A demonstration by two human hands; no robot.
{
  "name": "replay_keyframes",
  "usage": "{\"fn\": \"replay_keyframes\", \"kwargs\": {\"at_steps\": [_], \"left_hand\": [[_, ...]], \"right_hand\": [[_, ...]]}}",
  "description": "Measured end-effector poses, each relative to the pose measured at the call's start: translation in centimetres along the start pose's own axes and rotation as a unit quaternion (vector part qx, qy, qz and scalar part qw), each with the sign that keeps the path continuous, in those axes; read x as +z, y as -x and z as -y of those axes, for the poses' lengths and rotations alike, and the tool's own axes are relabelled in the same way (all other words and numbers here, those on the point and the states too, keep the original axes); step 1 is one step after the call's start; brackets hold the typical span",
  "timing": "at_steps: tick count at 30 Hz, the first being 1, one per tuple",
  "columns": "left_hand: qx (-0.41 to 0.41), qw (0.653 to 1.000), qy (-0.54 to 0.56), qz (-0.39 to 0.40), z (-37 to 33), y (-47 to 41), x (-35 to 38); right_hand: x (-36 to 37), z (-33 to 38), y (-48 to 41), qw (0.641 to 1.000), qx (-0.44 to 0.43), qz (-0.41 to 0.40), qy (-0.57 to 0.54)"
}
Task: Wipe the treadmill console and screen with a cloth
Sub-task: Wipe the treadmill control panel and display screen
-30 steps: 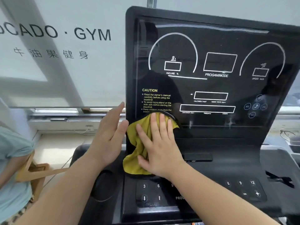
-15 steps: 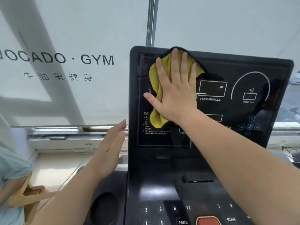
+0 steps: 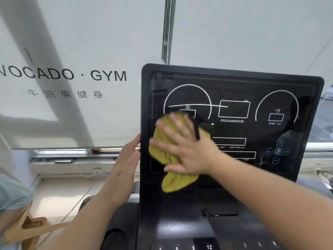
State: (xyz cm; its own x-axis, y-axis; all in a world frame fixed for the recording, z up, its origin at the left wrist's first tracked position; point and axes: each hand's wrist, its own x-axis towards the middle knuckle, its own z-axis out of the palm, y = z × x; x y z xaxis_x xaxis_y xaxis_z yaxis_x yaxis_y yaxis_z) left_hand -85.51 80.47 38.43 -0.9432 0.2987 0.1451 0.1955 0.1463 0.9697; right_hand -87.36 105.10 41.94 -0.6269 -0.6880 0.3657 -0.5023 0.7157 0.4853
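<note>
Half covering the left dial outline on the treadmill screen (image 3: 234, 87) with a yellow-green cloth (image 3: 173, 181), pressing it flat under the right hand (image 3: 187, 152), fingers straight and spread, blurred. Letting the cloth's lower end hang loose below the palm, over the screen's lower left part. Holding the left hand (image 3: 124, 170) flat and upright just beside the screen's left edge, fingers straight and together, fingertips at the frame; touching or not, impossible to tell. Looking down onto the console (image 3: 180, 213) and its numbered keys (image 3: 209, 247).

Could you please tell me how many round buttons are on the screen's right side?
5: plus button on top, minus button below, back, music and forward buttons between.
</note>
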Motion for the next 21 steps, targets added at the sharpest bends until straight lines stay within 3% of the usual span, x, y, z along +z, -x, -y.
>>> {"fn": "replay_keyframes", "kwargs": {"at_steps": [4,9,18,21], "left_hand": [[-0.007,1.000,0.003,0.019,-0.8,0.3,-0.2],[-0.011,1.000,0.007,0.019,-1.0,0.4,-0.1],[0.025,0.998,0.055,-0.034,0.5,0.2,0.9],[0.028,0.998,0.049,-0.027,0.6,0.2,0.8]], "right_hand": [[-5.4,-7.4,-5.7,0.986,0.149,0.001,0.081],[-5.9,-6.7,-8.1,0.970,0.224,0.020,0.088],[0.4,4.9,-0.8,0.989,0.141,0.037,0.037],[1.2,5.5,1.2,0.994,0.094,0.048,0.036]]}}
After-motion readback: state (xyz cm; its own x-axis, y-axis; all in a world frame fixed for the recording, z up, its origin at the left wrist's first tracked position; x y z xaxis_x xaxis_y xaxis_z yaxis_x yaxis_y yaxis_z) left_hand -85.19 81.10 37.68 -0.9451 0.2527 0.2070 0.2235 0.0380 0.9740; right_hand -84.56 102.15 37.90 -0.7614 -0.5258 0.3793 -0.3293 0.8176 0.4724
